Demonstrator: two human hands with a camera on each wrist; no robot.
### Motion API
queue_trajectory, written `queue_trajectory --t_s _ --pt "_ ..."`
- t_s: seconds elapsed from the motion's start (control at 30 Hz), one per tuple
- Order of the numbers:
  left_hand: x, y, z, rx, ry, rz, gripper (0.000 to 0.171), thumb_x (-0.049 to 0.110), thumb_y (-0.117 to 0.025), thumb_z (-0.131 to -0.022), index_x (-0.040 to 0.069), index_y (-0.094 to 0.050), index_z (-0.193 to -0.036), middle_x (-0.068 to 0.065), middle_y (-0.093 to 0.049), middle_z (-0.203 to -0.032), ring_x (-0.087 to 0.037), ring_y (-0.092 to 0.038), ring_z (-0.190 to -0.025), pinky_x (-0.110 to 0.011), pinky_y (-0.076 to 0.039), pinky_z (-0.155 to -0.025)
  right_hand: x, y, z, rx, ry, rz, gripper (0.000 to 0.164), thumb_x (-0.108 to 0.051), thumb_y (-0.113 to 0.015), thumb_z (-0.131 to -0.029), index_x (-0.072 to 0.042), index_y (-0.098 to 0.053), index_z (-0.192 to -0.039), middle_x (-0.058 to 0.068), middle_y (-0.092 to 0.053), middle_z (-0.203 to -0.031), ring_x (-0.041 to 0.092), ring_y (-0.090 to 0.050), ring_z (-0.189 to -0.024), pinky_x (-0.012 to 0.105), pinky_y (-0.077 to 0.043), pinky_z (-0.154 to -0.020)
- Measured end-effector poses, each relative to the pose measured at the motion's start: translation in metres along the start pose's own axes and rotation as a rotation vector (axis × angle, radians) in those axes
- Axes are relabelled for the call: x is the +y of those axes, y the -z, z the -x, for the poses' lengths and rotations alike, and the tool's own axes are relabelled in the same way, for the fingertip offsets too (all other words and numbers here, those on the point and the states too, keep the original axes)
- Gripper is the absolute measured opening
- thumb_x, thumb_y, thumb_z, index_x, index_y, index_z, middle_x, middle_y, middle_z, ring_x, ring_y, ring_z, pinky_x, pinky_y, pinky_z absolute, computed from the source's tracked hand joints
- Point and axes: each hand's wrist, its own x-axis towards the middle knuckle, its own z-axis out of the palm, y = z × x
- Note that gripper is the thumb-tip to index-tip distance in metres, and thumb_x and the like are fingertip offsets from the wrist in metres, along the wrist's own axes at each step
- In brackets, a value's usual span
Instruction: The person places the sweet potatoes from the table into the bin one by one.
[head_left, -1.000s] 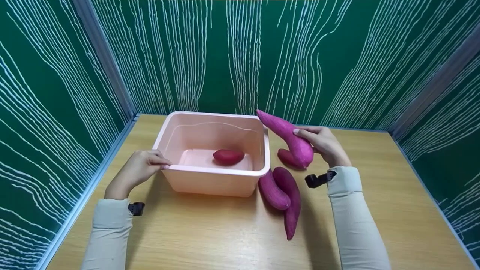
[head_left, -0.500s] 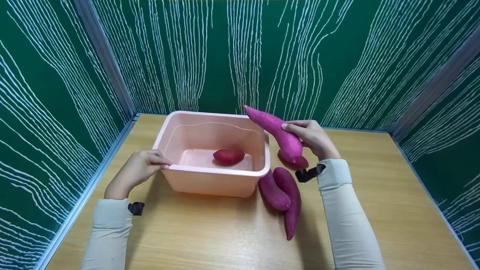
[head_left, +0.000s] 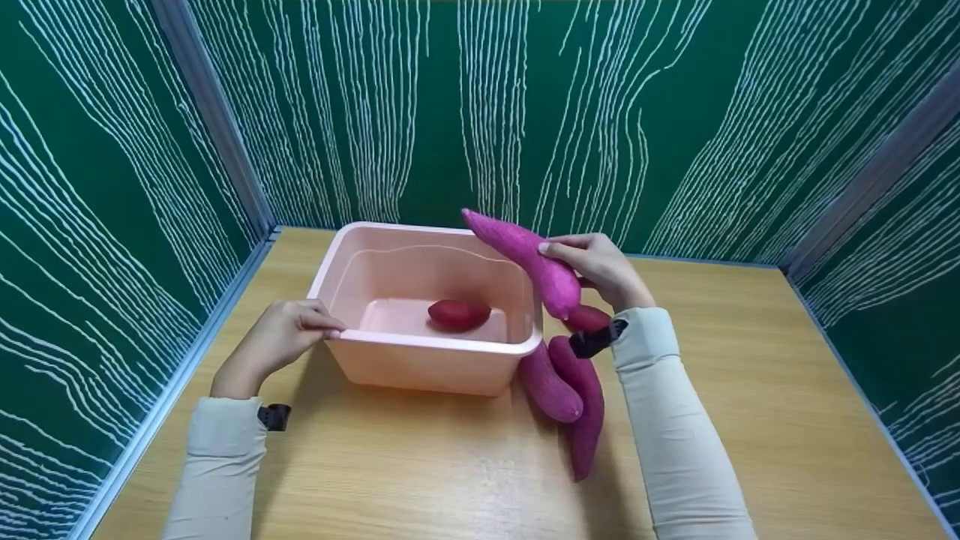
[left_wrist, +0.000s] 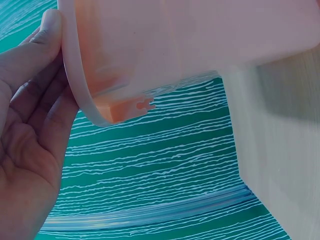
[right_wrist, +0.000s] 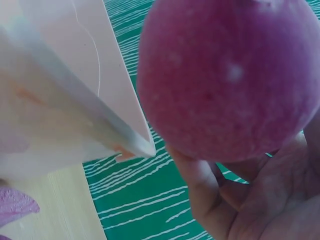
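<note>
A pink plastic bin [head_left: 420, 367] stands on the table with one red sweet potato [head_left: 459, 316] on its floor. My left hand [head_left: 281, 341] pinches the bin's near left rim between thumb and fingers; the left wrist view shows the thumb [left_wrist: 51, 25] against the rim. In my right hand [head_left: 600, 266] is a bright pink-purple sweet potato [head_left: 525, 255], gripped around its thick half. Its narrow tip points up and left over the bin's far right rim. The thick end fills much of the right wrist view, above the fingers [right_wrist: 200, 185].
Two purple sweet potatoes lie crossed on the table, the shorter one [head_left: 551, 386] against the longer one [head_left: 589, 420], right of the bin. Another red one [head_left: 589, 319] lies behind them, partly hidden under the right hand. Green walls with white lines [head_left: 675, 150] enclose the wooden table [head_left: 750, 375].
My right hand has carried the pink-purple sweet potato leftward, so its tip and middle now overlap the bin's right rim in view. The left hand and the bin have stayed in place.
</note>
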Motion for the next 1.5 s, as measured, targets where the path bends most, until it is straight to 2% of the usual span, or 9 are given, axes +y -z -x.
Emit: queue_trajectory --t_s 0.5,0.77,1.07,1.5 --pt "-0.001 0.001 0.001 -0.021 0.048 0.024 0.016 0.000 -0.069 -0.085 0.007 -0.078 -0.097 -0.009 -0.071 -0.094 -0.026 -0.062 -0.094 -0.045 -0.056 -0.088 -0.011 -0.020 -0.011 -0.053 0.020 0.025 0.053 -0.045 -0.072 -0.083 -0.014 -0.064 -0.126 0.010 -0.062 -0.118 0.018 -0.062 -0.094 0.027 -0.058 -0.074" --pt "-0.003 0.000 0.001 -0.012 0.003 0.003 0.015 0.000 -0.070 -0.084 0.006 -0.077 -0.096 -0.008 -0.071 -0.093 -0.024 -0.063 -0.090 -0.043 -0.058 -0.085 -0.013 -0.030 -0.015 -0.072 0.023 0.062 0.053 -0.045 -0.070 -0.085 -0.014 -0.064 -0.127 0.008 -0.065 -0.111 0.018 -0.063 -0.092 0.027 -0.058 -0.074" --pt "-0.003 -0.001 0.000 0.000 0.007 -0.010 0.015 0.000 -0.070 -0.084 0.007 -0.078 -0.094 -0.006 -0.071 -0.090 -0.022 -0.060 -0.089 -0.041 -0.059 -0.082 -0.016 -0.040 -0.018 -0.086 0.029 0.047 0.047 -0.041 -0.070 -0.086 -0.013 -0.066 -0.123 0.009 -0.063 -0.110 0.017 -0.062 -0.090 0.026 -0.058 -0.072" --pt "0.000 0.000 0.000 -0.023 0.043 0.026 0.017 0.000 -0.069 -0.085 0.007 -0.077 -0.098 -0.008 -0.071 -0.096 -0.026 -0.061 -0.096 -0.046 -0.056 -0.089 -0.013 -0.050 -0.023 -0.090 0.013 0.089 0.047 -0.045 -0.070 -0.085 -0.017 -0.067 -0.123 0.010 -0.060 -0.117 0.024 -0.060 -0.101 0.028 -0.058 -0.076"
